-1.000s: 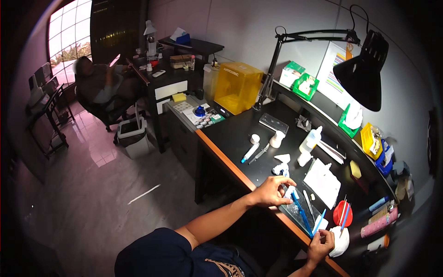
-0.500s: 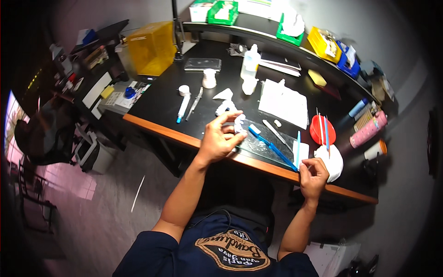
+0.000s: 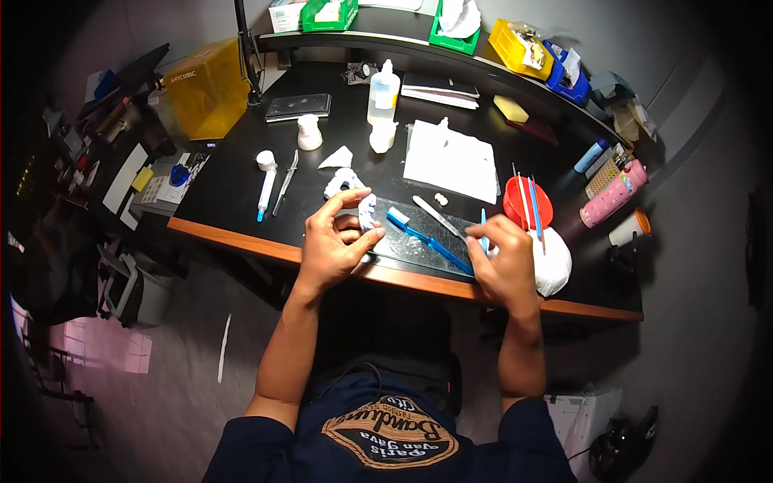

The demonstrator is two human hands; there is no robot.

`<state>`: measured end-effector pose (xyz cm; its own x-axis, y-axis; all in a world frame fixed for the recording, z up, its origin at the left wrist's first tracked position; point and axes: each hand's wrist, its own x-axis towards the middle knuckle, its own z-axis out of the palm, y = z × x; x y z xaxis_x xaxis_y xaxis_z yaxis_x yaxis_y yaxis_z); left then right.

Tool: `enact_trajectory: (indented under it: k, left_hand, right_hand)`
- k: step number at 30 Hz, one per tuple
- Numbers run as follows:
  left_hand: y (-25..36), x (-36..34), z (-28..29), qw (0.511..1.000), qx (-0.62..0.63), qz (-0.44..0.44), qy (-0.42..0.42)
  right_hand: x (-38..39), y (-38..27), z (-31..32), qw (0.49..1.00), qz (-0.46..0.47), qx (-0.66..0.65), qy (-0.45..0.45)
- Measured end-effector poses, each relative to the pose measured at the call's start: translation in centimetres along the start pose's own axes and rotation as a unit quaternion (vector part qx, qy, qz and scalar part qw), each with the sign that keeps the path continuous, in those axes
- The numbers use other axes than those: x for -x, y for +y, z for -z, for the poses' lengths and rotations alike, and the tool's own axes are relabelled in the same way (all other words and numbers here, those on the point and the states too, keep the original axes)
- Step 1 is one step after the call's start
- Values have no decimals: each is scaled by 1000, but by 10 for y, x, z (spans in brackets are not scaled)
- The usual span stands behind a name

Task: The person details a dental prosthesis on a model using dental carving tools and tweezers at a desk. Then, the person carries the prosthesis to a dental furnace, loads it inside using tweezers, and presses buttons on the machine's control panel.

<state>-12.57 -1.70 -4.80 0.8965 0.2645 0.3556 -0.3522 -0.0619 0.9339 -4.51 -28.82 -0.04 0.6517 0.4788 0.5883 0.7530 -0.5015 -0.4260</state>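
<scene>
- A person's left hand [image 3: 330,251] grips a small white piece [image 3: 367,212] between thumb and fingers, holding it up over the front of the black worktop [image 3: 229,183].
- The right hand [image 3: 509,259], slightly blurred, has its fingers bent together at the near end of a slim tool [image 3: 439,216]; whether they grip it cannot be told. A blue stick [image 3: 484,219] shows just behind them.
- Between the hands, a blue toothbrush [image 3: 425,238] lies slantwise on a clear plate [image 3: 403,252] near the worktop's wooden edge, bristles toward the left hand.
- Beyond the held piece sits a crumpled white lump [image 3: 341,182]; to its left lie a thin metal instrument [image 3: 286,183] and a blue-tipped tube [image 3: 266,195].
- Farther back, a clear bottle [image 3: 384,97] stands left of a white sheet [image 3: 455,167], with a white jar [image 3: 309,134] near a dark case [image 3: 298,107].
- At right, sticks lie across a red bowl [image 3: 512,205], with a round white object [image 3: 554,272] just beside it and a pink flask [image 3: 614,195] farther right.
- Yellow [image 3: 515,52] and blue [image 3: 566,87] bins line the raised shelf [image 3: 386,39] behind.
</scene>
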Motion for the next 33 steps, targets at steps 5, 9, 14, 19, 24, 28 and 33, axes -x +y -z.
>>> enact_trajectory:
  k: [5,9,14,19,24,28,33]
  left_hand:
    - [9,-2,-4,1000,12,-17,16]
    - [5,-4,0,1000,6,-13,8]
    - [0,-3,3,1000,4,-19,-3]
    - [4,-1,3,1000,-10,-18,-17]
    - [7,1,4,999,-20,-30,-15]
    - [6,2,8,999,-31,-25,-11]
    - [8,-5,10,999,-7,-8,-34]
  right_hand:
    - [-34,5,-11,986,-21,127,-103]
    - [-42,7,-28,964,-58,207,-159]
    - [-44,9,-33,967,-82,176,-167]
    - [-48,11,-28,970,-78,151,-172]
    - [-49,8,-27,974,-52,131,-179]
    - [-55,12,-30,966,-7,144,-215]
    - [-83,14,-26,993,52,44,-97]
